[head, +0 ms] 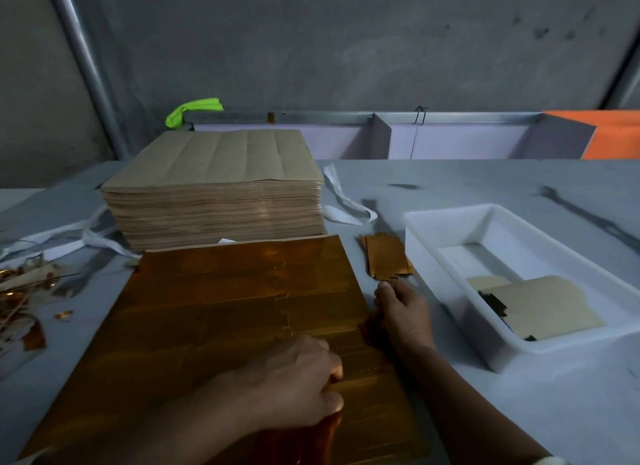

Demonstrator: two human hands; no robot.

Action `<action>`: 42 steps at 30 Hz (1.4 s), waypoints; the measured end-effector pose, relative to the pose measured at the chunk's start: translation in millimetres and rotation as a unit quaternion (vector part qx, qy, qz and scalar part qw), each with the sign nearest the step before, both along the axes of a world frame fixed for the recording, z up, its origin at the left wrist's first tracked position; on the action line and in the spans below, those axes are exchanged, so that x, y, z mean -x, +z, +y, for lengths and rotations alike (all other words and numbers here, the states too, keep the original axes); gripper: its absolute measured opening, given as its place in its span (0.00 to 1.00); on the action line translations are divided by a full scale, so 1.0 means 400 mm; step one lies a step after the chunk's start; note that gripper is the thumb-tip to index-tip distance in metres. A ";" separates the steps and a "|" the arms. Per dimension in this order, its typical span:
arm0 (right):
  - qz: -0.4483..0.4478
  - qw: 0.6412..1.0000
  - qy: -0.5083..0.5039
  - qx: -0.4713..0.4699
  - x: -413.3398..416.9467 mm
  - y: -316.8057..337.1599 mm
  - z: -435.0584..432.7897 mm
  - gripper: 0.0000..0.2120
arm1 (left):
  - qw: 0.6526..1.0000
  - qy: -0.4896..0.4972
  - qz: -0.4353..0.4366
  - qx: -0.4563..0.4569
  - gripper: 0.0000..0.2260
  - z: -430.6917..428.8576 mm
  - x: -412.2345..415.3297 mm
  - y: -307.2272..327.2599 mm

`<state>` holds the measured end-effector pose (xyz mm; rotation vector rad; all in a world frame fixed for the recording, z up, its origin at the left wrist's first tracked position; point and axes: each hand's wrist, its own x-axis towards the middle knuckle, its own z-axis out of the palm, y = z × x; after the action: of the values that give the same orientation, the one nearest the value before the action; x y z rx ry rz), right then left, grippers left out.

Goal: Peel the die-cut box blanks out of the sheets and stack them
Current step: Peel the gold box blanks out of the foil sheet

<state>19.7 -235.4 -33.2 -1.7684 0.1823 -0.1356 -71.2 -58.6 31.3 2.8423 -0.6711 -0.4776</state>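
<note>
Flat copper sheet (pixel 214 308), small blank stack (pixel 388 258) beside

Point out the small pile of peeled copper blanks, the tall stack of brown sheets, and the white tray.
Small pile of peeled copper blanks (pixel 387 259): head view, middle of the top blank.
Tall stack of brown sheets (pixel 225 159): head view, centre of the top sheet.
White tray (pixel 420 243): head view, its near-left outer wall.

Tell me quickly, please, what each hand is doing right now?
Left hand: fingers curled, pressing on the gold sheet; a true grip cannot be told.
Right hand: fingers pinching the sheet's right edge.
</note>
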 end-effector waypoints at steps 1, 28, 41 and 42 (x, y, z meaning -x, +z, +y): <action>0.000 1.000 0.000 -0.001 0.000 0.000 0.000 0.11 | 1.000 0.002 0.004 0.003 0.19 -0.001 0.001 -0.002; -0.017 0.999 -0.022 -0.042 -0.011 -0.011 -0.010 0.10 | 0.995 0.085 -0.050 0.014 0.11 -0.135 -0.289 -0.073; -0.017 0.999 -0.025 -0.042 -0.009 -0.016 -0.007 0.10 | 0.994 0.058 -0.086 0.025 0.21 -0.098 -0.291 -0.083; -0.016 0.999 -0.023 -0.043 -0.009 -0.017 -0.007 0.10 | 0.994 0.057 -0.092 0.026 0.19 -0.097 -0.290 -0.082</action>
<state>23.2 -238.3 -39.8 -1.6768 0.2028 -0.1881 44.7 -97.3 -1.6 2.8787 -0.5367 -0.1803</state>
